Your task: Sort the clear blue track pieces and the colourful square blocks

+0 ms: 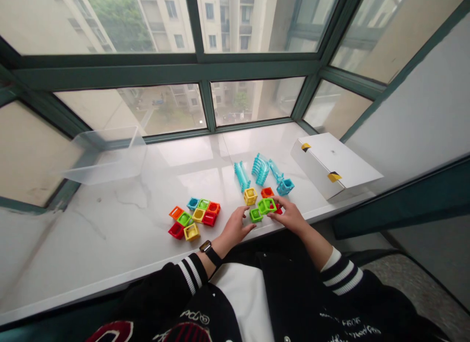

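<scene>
My right hand (290,215) is closed on a green toy block (267,206), pinched between thumb and fingers. My left hand (235,225) has its thumb and fingers apart, with nothing between them, just left of a second green block (256,215). Behind the hands lie a yellow block (250,196) and an orange block (268,192). A red block (278,208) is partly hidden by the right fingers. Left of my left hand, several joined cube blocks (199,215) in red, orange, yellow, green and blue lie on the white sill.
Farther back are a straight turquoise track piece (242,176), a curved one (260,169), a narrower one (276,171) and a blue block (285,186). A white box (336,164) stands at the right. A clear plastic bin (106,160) stands at the left by the window.
</scene>
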Demonstrator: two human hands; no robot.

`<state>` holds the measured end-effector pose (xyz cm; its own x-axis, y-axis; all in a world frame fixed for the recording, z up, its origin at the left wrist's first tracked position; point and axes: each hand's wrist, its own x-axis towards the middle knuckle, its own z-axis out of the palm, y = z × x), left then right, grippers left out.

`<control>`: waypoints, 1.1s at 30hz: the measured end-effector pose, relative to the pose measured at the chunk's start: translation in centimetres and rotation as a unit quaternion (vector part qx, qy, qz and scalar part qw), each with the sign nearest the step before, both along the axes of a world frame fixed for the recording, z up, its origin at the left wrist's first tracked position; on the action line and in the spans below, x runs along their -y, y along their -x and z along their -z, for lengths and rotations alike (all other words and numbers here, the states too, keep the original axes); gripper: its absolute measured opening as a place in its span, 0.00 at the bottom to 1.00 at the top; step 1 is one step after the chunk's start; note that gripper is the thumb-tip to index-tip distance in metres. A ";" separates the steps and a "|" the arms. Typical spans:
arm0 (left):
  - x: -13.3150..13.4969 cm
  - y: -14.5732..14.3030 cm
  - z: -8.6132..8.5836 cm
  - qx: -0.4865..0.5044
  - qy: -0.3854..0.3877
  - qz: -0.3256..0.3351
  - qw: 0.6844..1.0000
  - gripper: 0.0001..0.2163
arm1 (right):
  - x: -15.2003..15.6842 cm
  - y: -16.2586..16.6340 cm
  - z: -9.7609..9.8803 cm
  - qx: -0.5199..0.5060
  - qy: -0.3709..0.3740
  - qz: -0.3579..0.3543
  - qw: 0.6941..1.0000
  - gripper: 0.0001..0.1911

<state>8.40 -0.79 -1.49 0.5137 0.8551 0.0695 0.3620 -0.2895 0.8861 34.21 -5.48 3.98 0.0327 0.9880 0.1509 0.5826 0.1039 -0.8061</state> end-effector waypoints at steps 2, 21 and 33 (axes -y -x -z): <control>-0.2 -0.4 0.5 -0.003 -0.007 -0.007 1.000 0.31 | -0.1 0.1 0.3 0.019 -0.007 -0.001 1.000 0.28; -0.5 -0.5 0.5 -0.004 -0.014 -0.013 1.000 0.21 | -1.5 1.6 2.3 0.125 0.001 -0.057 0.991 0.27; -0.5 -0.5 0.8 -0.010 -0.017 -0.009 1.000 0.21 | -1.7 1.5 2.6 0.181 0.009 -0.086 0.980 0.30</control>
<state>8.91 -0.28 -2.31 0.4993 0.8620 0.0880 0.3849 -0.3116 0.8688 32.71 -3.77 1.42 -0.1873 0.9768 0.1036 0.8056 0.2130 -0.5528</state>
